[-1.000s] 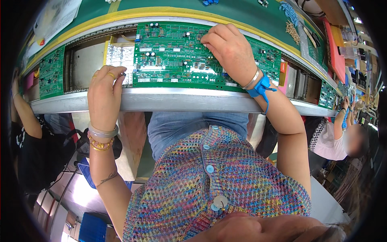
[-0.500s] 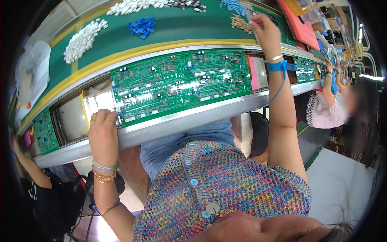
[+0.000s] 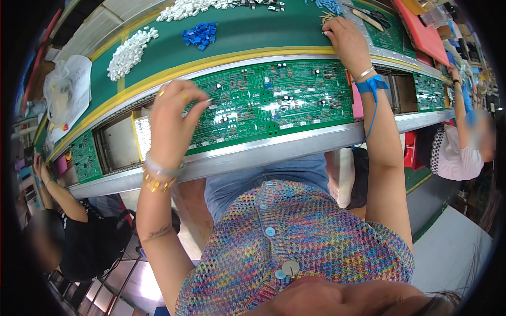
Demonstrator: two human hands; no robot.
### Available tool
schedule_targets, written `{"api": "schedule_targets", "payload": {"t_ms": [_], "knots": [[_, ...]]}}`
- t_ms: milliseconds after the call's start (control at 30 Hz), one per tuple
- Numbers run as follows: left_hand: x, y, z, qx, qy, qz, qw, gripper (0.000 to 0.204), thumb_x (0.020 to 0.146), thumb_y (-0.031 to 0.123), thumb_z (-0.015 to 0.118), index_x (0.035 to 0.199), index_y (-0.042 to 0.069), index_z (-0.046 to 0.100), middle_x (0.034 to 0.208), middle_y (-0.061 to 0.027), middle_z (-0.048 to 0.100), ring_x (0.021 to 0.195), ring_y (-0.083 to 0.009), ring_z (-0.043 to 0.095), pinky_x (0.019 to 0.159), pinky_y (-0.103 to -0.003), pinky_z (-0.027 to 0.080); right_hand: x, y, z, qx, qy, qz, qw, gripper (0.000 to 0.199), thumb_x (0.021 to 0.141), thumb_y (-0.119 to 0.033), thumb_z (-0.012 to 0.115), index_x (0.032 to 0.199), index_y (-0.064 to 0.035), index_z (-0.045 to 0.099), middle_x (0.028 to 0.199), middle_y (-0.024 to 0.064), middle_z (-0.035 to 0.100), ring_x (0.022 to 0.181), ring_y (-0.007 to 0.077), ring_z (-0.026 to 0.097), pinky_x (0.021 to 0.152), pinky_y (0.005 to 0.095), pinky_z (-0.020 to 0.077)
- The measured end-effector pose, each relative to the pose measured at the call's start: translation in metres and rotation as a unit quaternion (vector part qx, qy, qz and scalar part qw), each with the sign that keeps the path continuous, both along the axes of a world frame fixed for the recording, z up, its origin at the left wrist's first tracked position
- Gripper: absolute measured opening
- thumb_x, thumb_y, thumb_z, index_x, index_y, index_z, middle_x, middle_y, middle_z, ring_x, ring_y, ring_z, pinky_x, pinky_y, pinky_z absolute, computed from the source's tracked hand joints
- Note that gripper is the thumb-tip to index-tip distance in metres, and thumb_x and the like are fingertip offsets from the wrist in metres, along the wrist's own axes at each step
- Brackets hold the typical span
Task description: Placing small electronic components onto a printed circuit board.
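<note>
A long green circuit board [image 3: 305, 97], crowded with small parts, lies on the metal-edged rail in front of me. Over its left part hovers my left hand [image 3: 176, 113], thumb and forefinger pinched together. A tiny pale bit shows at those fingertips, too small to name. My right hand [image 3: 349, 45] reaches past the board's far right corner to the green work surface. Its fingers are bent closed beside a small pile of tan parts [image 3: 327, 17]; whatever they hold is hidden. A blue wrist strap [image 3: 371, 87] circles my right wrist.
Piles of white connectors [image 3: 132, 52], blue components [image 3: 200, 36] and light-blue parts [image 3: 329, 5] lie beyond the rail. Scissors [image 3: 377, 18] rest at the far right. A plastic bag [image 3: 59, 87] sits far left. Co-workers [image 3: 458, 142] stand along the rail at both sides.
My left hand has lifted from the board's left edge and moved right over the board. My right hand has come slightly nearer, its fingers still closed. The whole view has shifted.
</note>
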State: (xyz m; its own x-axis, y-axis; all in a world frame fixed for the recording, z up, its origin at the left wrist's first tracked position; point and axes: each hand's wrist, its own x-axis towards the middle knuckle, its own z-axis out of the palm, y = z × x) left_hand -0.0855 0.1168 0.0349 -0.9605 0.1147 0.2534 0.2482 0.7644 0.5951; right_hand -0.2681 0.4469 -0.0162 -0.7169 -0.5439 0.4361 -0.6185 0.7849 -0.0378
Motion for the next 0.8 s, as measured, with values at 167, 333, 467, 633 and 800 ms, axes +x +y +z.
{"api": "schedule_targets", "payload": {"t_ms": [167, 333, 467, 633, 800], "knots": [[-0.024, 0.025, -0.016, -0.058, 0.010, -0.009, 0.998, 0.007, 0.072, 0.006, 0.068, 0.077, 0.002, 0.064, 0.087, -0.0095, 0.057, 0.086, -0.0289, 0.052, 0.076, -0.038, 0.043, 0.007, -0.002, 0.009, -0.087, 0.002, -0.002, 0.996, 0.013, 0.085, -0.012, 0.057, 0.098, -0.0094, 0.061, 0.093, 0.0086, 0.061, 0.090, 0.0294, 0.057, 0.076, 0.0373, 0.0469], [-0.029, 0.030, -0.021, -0.072, 0.002, -0.011, 0.997, 0.006, 0.072, 0.006, 0.067, 0.076, 0.002, 0.065, 0.087, -0.0099, 0.057, 0.086, -0.0294, 0.052, 0.076, -0.038, 0.043, 0.004, 0.001, 0.013, -0.075, 0.009, 0.027, 0.997, 0.014, 0.086, -0.011, 0.056, 0.099, -0.0086, 0.062, 0.091, 0.0078, 0.061, 0.088, 0.0289, 0.058, 0.076, 0.0363, 0.0469], [-0.030, 0.031, -0.023, -0.073, 0.007, -0.011, 0.997, 0.007, 0.072, 0.006, 0.066, 0.078, 0.001, 0.065, 0.087, -0.0103, 0.057, 0.086, -0.0296, 0.051, 0.076, -0.038, 0.043, 0.004, 0.000, 0.013, -0.078, 0.011, 0.031, 0.996, 0.014, 0.086, -0.010, 0.057, 0.098, -0.0078, 0.062, 0.091, 0.0077, 0.061, 0.087, 0.0281, 0.058, 0.074, 0.0353, 0.0469], [-0.030, 0.029, -0.023, -0.079, 0.007, -0.011, 0.997, 0.008, 0.072, 0.006, 0.067, 0.078, 0.001, 0.065, 0.088, -0.0105, 0.057, 0.087, -0.0297, 0.051, 0.076, -0.038, 0.043, 0.013, -0.014, 0.025, -0.147, -0.032, 0.022, 0.988, 0.007, 0.078, -0.005, 0.060, 0.085, -0.0032, 0.061, 0.084, 0.0141, 0.059, 0.081, 0.0332, 0.057, 0.073, 0.0388, 0.0460], [-0.029, 0.029, -0.023, -0.097, 0.021, -0.021, 0.995, 0.009, 0.072, 0.008, 0.068, 0.078, 0.002, 0.066, 0.086, -0.0088, 0.057, 0.086, -0.0290, 0.051, 0.076, -0.038, 0.043, 0.020, -0.015, 0.036, -0.142, -0.016, 0.029, 0.989, 0.007, 0.078, -0.003, 0.060, 0.084, -0.0026, 0.060, 0.085, 0.0137, 0.059, 0.082, 0.0325, 0.057, 0.073, 0.0381, 0.0456]]}}
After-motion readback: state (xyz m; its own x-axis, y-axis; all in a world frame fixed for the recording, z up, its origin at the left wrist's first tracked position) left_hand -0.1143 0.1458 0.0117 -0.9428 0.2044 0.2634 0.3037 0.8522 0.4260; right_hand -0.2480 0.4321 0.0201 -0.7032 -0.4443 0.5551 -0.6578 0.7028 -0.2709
